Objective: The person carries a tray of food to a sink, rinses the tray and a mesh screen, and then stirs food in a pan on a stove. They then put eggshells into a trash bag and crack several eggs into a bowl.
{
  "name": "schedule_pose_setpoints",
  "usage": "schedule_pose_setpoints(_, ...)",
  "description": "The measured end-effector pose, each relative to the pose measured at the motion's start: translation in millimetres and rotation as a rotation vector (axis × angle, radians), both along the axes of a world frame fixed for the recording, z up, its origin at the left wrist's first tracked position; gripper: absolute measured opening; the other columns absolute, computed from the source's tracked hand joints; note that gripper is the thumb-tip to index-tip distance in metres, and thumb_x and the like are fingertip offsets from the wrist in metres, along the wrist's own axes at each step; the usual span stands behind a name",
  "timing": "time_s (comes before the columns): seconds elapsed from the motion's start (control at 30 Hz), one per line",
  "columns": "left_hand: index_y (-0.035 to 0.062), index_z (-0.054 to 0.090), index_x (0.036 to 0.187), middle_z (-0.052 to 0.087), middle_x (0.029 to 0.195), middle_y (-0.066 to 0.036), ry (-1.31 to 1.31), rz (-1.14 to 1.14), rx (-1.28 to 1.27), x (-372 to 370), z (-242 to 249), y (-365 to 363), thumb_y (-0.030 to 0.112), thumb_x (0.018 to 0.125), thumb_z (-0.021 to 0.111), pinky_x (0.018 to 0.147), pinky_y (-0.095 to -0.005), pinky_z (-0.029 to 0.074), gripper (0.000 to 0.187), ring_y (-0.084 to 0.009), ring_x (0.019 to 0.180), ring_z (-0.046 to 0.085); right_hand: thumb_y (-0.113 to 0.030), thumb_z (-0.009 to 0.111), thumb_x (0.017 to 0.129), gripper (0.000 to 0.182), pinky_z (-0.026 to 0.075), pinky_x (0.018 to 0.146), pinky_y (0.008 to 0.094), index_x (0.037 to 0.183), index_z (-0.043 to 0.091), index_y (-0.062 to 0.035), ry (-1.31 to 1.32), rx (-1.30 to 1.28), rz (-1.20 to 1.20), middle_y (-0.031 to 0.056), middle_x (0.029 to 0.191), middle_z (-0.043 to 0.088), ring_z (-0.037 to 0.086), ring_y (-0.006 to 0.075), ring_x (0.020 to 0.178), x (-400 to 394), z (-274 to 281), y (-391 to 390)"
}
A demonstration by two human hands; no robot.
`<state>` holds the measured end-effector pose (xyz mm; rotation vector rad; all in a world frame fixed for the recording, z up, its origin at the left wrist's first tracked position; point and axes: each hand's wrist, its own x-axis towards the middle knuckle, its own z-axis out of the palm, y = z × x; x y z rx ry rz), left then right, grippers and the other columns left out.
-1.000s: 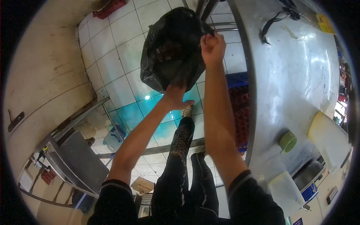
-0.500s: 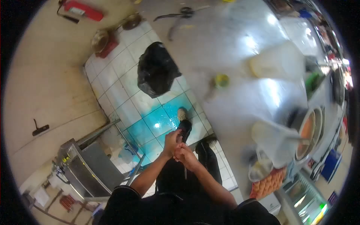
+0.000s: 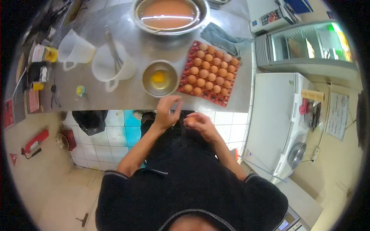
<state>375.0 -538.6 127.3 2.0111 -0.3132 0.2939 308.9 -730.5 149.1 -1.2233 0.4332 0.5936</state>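
My right hand (image 3: 201, 125) is closed round a brown egg (image 3: 190, 121), just off the steel table's front edge. Beside it, my left hand (image 3: 168, 111) holds nothing, its fingers curved and apart, below a steel bowl (image 3: 160, 78). One yolk (image 3: 158, 77) lies in clear egg white inside that bowl. To the bowl's right is a red tray (image 3: 185, 79) with several rows of brown eggs (image 3: 210, 77); some pockets along its front edge hold no egg.
Left of the bowl stand a white jug (image 3: 98, 64) with a whisk (image 3: 113, 54) in it and another white jug (image 3: 79, 52). A large pan (image 3: 145, 29) of orange liquid sits behind. A grey cloth (image 3: 221, 38) lies behind the tray. At right stands a white fridge (image 3: 269, 119).
The view has swung from the floor and the bin bag to the table with the eggs. My hands, clasped together before, are now apart, and an egg is in my right hand.
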Motion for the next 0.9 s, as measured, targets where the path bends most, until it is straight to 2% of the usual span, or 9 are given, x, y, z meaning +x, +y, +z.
schedule_pose_setpoints(0.1,0.006,0.064,0.102,0.064,0.094,-0.011,0.001,-0.124,0.174,35,3,-69,0.012,0.078,0.073,0.079,-0.0407,0.046,0.027,-0.031,0.088,0.06,-0.005,0.072,0.083,0.029,0.05,0.086,0.0289,0.11,0.061,0.0012,-0.181,-0.2,-0.486,0.0088,0.1,0.066,0.062,0.0158,0.093,-6,-2,-80)
schedule_pose_setpoints(0.2,0.0057,0.064,0.104,0.062,0.098,-0.011,0.031,-0.212,0.381,46,-10,-99,0.018,0.074,0.075,0.08,-0.0429,0.042,0.035,-0.0307,0.095,0.057,0.002,0.07,0.083,0.031,0.049,0.086,0.0277,0.112,0.06,0.0034,-0.405,-0.478,-0.355,0.0093,0.106,0.063,0.06,0.0141,0.096,-16,7,-104)
schedule_pose_setpoints(0.3,0.0087,0.064,0.106,0.06,0.102,-0.01,0.02,-0.302,0.596,43,-29,-107,0.021,0.071,0.078,0.083,-0.0445,0.04,0.039,-0.0296,0.102,0.053,-0.008,0.077,0.075,0.037,0.05,0.081,0.0283,0.109,0.065,-0.0002,-0.42,-0.559,-0.747,0.0074,0.094,0.068,0.062,0.0124,0.086,-17,2,-134)
schedule_pose_setpoints(0.47,0.0068,0.06,0.113,0.057,0.11,-0.017,-0.161,-0.27,0.848,45,-47,-117,0.019,0.074,0.067,0.083,-0.0491,0.04,0.041,-0.0336,0.104,0.051,-0.017,0.081,0.072,0.041,0.051,0.081,0.0333,0.107,0.067,-0.002,-0.583,-0.773,-0.401,0.011,0.094,0.069,0.065,0.0181,0.087,-24,-1,-129)
schedule_pose_setpoints(0.53,0.0019,0.057,0.116,0.056,0.108,-0.026,-0.374,-0.18,0.734,63,-51,-123,0.017,0.075,0.061,0.083,-0.0526,0.041,0.044,-0.0404,0.109,0.05,-0.017,0.079,0.08,0.038,0.051,0.081,0.031,0.111,0.066,0.0002,-0.467,-0.608,-0.578,0.0104,0.096,0.07,0.065,0.0167,0.089,-13,-8,-129)
schedule_pose_setpoints(0.67,0.0081,0.057,0.079,0.056,0.082,-0.014,-0.234,-0.354,0.498,60,-58,-105,0.018,0.072,0.066,0.076,-0.0487,0.042,0.015,-0.0349,0.083,0.055,-0.02,0.067,0.092,0.031,0.045,0.06,0.0235,0.116,0.063,-0.0014,-0.317,-0.265,-0.577,0.0027,0.084,0.064,0.059,0.0096,0.074,8,20,-121)
schedule_pose_setpoints(0.7,0.0078,0.063,0.087,0.06,0.087,-0.016,-0.168,-0.401,0.498,61,-40,-100,0.021,0.072,0.071,0.078,-0.0487,0.046,0.022,-0.0351,0.086,0.059,-0.019,0.067,0.092,0.031,0.047,0.061,0.0234,0.117,0.062,-0.0011,-0.295,-0.251,-0.587,0.0036,0.087,0.063,0.06,0.0106,0.076,14,20,-117)
schedule_pose_setpoints(0.83,0.005,0.066,0.108,0.066,0.105,-0.015,0.637,-0.258,0.087,66,20,-84,0.032,0.075,0.081,0.078,-0.0371,0.055,0.045,-0.0248,0.097,0.066,-0.018,0.067,0.092,0.031,0.052,0.068,0.0261,0.116,0.061,0.0006,-0.282,0.087,-0.581,0.0062,0.098,0.061,0.062,0.0147,0.087,37,11,-91)
schedule_pose_setpoints(0.9,0.0035,0.065,0.108,0.067,0.106,-0.012,0.85,-0.153,-0.427,75,-4,-66,0.029,0.078,0.079,0.078,-0.0353,0.055,0.042,-0.0216,0.097,0.065,-0.015,0.068,0.09,0.034,0.053,0.073,0.0274,0.119,0.059,-0.0002,-0.432,-0.076,-0.494,0.0078,0.099,0.064,0.064,0.0158,0.088,52,9,-65)
